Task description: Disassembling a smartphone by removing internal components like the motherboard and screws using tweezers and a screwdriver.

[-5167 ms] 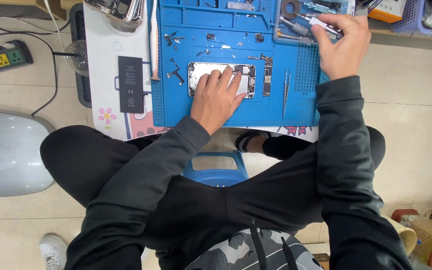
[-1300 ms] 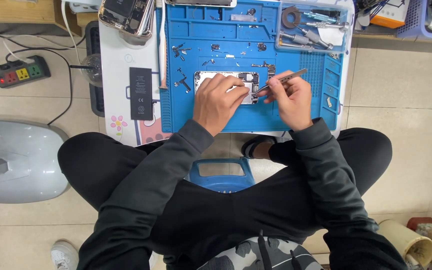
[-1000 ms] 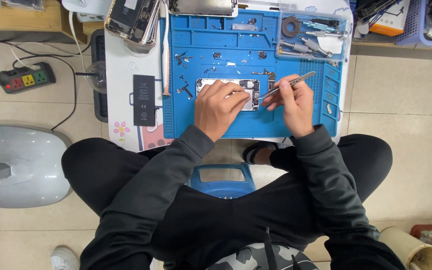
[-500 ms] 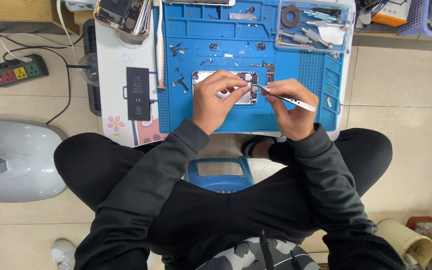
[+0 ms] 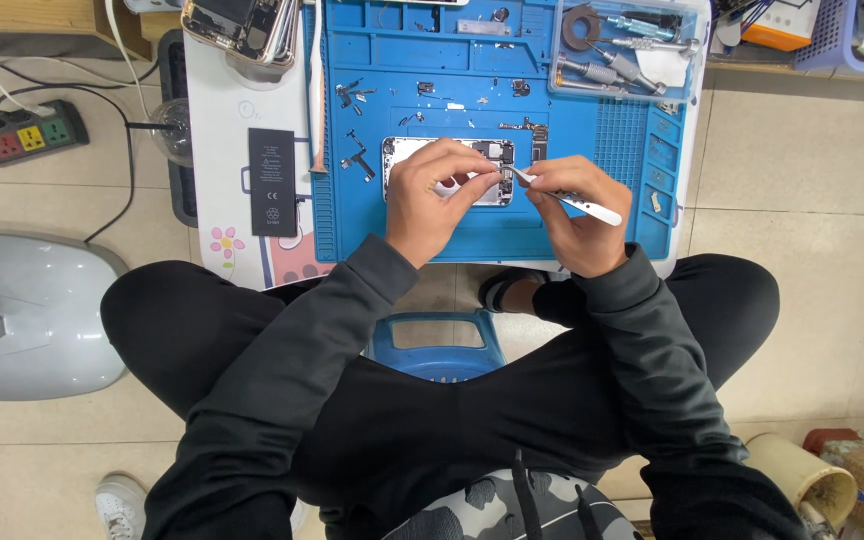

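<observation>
— Where is the opened silver phone body [image 5: 449, 170], and how much room has it?

— It lies near the middle of the blue silicone repair mat [image 5: 472, 230], closer to the mat's near edge. Bare mat runs along that near edge and towards the right edge; small dark screws and brackets [image 5: 352, 95] are scattered between the phone and the mat's far left corner.

— And the hands?

— The left hand [image 5: 432, 195] rests on the phone, its fingers curled over it and pinching something too small to tell. The right hand [image 5: 577, 215] sits just beside the phone's right end, its grip pressed together on thin white tweezers [image 5: 562, 195] whose tip touches the phone's right edge.

— Anything held in containers?

— A clear plastic tray [image 5: 627, 50] at the mat's far right corner holds metal-handled screwdrivers [image 5: 612, 70] and a dark ring. Left of the mat, on the white bench [image 5: 222, 130], a flat black rectangular battery [image 5: 272, 182] lies near the left edge, and a stack of stripped phone housings [image 5: 242, 25] overhangs the far left corner.

— Beyond the bench?

— A black power strip [image 5: 22, 135] lies on the tiled floor, well apart to the left.
</observation>
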